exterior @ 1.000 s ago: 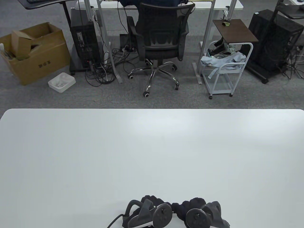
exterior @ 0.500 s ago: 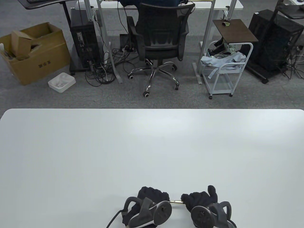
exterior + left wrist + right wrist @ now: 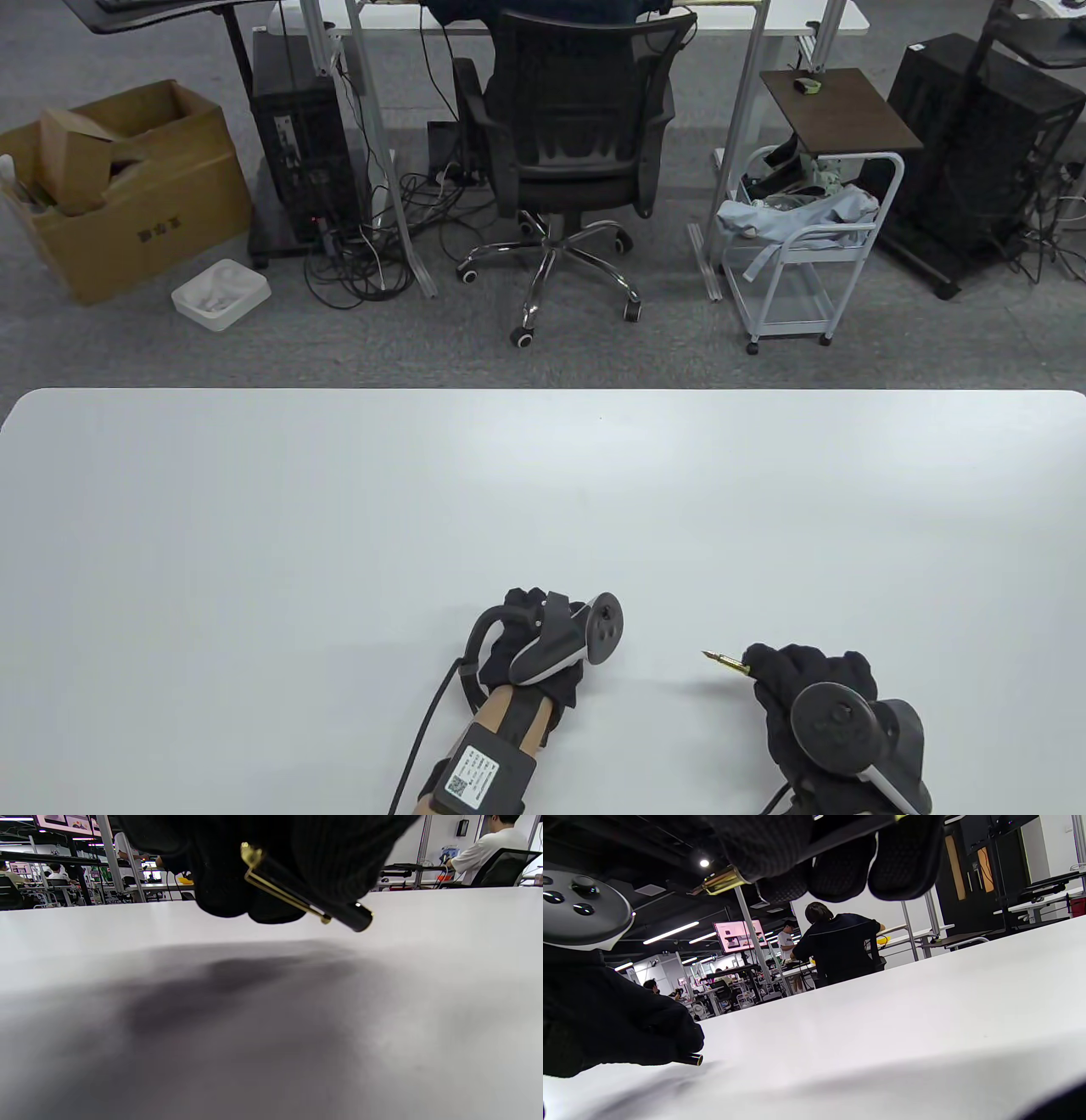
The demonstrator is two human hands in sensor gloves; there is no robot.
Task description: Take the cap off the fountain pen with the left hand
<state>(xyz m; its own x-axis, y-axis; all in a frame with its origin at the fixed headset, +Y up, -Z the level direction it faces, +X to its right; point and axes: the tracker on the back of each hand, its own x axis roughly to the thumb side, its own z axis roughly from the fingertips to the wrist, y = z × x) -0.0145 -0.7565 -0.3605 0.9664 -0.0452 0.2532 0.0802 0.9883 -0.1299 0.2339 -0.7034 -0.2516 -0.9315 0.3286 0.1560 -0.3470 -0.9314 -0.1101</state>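
Hands apart over near edge of white table (image 3: 339,526), both black-gloved with grey trackers on the backs. Left hand (image 3: 534,649) near middle of that edge, forearm angled in from bottom, fingers curled round the black fountain pen cap with gold clip (image 3: 303,895); cap's open end pokes out past the fingers, just above the tabletop, contact not clear. Right hand (image 3: 806,692) well to the right, fist closed on the black fountain pen (image 3: 725,663), barrel hidden in glove, gold nib sticking out, pointing left toward far-left. Cap fully off pen. Cardboard box (image 3: 119,187) on floor past far-left corner holds folded cardboard scraps.
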